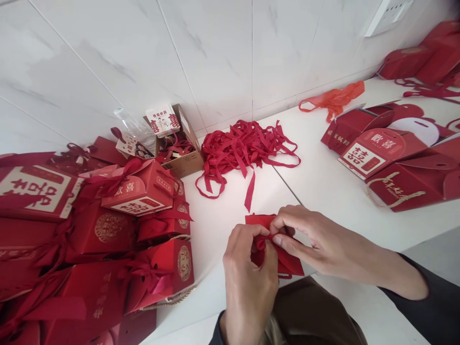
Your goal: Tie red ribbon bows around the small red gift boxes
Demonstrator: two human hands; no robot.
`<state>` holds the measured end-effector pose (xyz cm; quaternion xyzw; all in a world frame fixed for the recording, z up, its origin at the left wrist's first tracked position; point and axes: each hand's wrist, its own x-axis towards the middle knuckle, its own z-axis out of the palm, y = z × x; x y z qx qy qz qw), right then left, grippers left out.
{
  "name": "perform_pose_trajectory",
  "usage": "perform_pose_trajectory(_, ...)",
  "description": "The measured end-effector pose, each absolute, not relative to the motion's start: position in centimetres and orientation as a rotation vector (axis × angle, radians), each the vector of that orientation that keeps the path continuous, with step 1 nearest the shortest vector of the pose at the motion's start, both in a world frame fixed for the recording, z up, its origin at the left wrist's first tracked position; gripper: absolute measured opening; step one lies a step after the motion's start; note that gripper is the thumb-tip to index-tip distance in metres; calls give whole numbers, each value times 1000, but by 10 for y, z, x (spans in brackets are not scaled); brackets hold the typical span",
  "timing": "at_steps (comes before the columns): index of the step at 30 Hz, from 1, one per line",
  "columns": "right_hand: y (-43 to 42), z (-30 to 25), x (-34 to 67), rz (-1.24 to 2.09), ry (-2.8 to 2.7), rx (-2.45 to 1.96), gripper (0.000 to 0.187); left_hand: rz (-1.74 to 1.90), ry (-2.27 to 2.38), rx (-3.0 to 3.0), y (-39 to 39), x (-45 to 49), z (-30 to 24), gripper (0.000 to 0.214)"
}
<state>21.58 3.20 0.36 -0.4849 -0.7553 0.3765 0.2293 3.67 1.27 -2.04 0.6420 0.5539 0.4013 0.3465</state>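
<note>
Though slim, bunched ribbon (260,244); fingers (285,217) around.

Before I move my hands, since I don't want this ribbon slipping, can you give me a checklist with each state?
1. Left hand gripping the red ribbon: ok.
2. Right hand pinching it too: ok.
3. Ribbon knotted: cannot tell, the hands cover it.
4. Red box resting flat: cannot tell, its underside is hidden.
5. Loose ribbon pile clear of both hands: ok.
6. Stacked boxes apart from the left hand: ok.
</note>
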Motion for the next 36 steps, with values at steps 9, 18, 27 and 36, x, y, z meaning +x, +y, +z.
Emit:
perform_pose_trajectory(9, 33, -3, 212, 1036, -2006, -1384, 16, 964, 1342, 1569, 11, 33, -24, 17)
perform_pose_trajectory(18, 34, -1, 214, 1070, -2027, -1394, 20, 1041, 1398, 1668, 13, 33, -28, 19)
perform_pose_trajectory(27, 33, 8, 214, 1169, -1901, -1470, 30, 1235, 1491, 2069, 10, 41, -36, 26)
perform_pose_trajectory(36, 36, 15, 215, 1254, -1906, -1486, 25, 1381, 1522, 2095, 6, 38, -42, 18)
